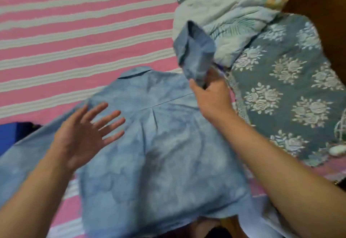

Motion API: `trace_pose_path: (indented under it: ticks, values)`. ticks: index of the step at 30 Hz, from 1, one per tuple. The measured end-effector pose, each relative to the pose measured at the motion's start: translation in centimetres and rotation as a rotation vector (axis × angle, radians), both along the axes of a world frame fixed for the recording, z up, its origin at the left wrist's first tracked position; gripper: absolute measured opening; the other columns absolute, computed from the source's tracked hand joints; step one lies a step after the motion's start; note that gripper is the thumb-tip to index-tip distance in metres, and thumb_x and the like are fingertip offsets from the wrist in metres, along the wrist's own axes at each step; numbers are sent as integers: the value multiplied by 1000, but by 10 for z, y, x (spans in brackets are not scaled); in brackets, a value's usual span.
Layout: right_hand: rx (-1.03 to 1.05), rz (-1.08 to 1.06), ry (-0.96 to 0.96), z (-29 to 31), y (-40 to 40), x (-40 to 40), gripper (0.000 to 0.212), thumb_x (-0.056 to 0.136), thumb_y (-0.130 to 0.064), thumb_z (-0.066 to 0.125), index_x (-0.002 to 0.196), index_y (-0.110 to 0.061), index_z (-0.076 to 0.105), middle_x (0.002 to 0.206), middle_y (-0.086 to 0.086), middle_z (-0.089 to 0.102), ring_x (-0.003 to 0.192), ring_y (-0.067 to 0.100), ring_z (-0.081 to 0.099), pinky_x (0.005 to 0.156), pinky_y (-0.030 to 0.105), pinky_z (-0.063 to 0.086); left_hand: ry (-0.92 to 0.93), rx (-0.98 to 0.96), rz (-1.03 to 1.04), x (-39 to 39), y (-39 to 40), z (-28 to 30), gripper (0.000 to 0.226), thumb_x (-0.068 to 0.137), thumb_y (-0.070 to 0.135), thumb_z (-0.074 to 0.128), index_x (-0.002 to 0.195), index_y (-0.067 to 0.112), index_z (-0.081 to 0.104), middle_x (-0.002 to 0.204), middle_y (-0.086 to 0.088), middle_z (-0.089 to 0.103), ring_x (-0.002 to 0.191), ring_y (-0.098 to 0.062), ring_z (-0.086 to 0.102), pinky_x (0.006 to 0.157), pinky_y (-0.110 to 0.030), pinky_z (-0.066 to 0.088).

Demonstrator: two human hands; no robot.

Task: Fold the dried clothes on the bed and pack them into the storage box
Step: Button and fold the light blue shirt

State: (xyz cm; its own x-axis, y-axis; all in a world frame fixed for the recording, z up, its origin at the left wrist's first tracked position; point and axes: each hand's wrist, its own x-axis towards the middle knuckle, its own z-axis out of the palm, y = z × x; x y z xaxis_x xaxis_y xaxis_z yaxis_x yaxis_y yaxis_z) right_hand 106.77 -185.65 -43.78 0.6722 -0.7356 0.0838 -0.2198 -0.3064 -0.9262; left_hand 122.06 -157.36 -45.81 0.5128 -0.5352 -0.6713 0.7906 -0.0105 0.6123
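Observation:
A light blue denim shirt lies back-side up on the pink-and-white striped bed sheet, its collar pointing away from me. My right hand grips the shirt's right sleeve and holds it lifted above the shoulder. My left hand has its fingers spread, palm down, over the shirt's left shoulder; whether it touches the cloth is unclear. The left sleeve runs off toward the lower left. No storage box is visible.
A grey-blue floral quilt and a pale green bundled blanket lie to the right of the shirt. A dark blue cloth shows at the left edge. Brown wood stands at the far right.

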Motion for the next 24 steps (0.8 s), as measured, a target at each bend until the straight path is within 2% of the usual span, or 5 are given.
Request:
trace_pose_path:
  ticks: [7, 10, 13, 19, 24]
  values:
    - [-448, 810, 424, -137, 210, -49, 64, 80, -30, 62, 143, -20, 49, 133, 8, 54, 122, 28, 49, 114, 45, 34, 111, 402, 163, -35, 130, -105, 27, 98, 48, 57, 113, 26, 54, 80, 0, 58, 69, -17, 59, 70, -36, 48]
    - [-207, 507, 629, -168, 178, -105, 53, 85, -22, 52, 136, -12, 55, 130, 10, 55, 120, 30, 53, 108, 37, 42, 8, 579, 77, -64, 151, -169, 38, 93, 30, 68, 124, 18, 50, 82, -6, 51, 55, -11, 52, 53, -25, 39]
    - [-69, 72, 809, -180, 99, -129, 37, 90, -4, 55, 125, -6, 62, 124, 15, 64, 115, 33, 61, 100, 32, 43, -92, 654, 126, -78, 144, -193, 23, 89, 29, 73, 84, 13, 57, 70, -8, 43, 53, -17, 40, 47, -21, 32]
    - [-371, -85, 951, -194, 4, -105, 38, 87, -20, 69, 117, -3, 54, 118, 22, 51, 110, 39, 50, 92, 47, 44, -131, 874, 186, -90, 118, -210, 32, 94, 29, 69, 73, 8, 55, 75, -19, 54, 67, -28, 55, 50, -30, 43]
    - [-527, -4, 1009, -214, -21, -78, 46, 87, -39, 67, 114, -7, 48, 114, 16, 53, 102, 37, 52, 77, 45, 45, -803, 1337, -53, -108, 76, -180, 59, 81, 26, 74, 131, 6, 52, 130, -31, 49, 121, -46, 46, 103, -53, 39]
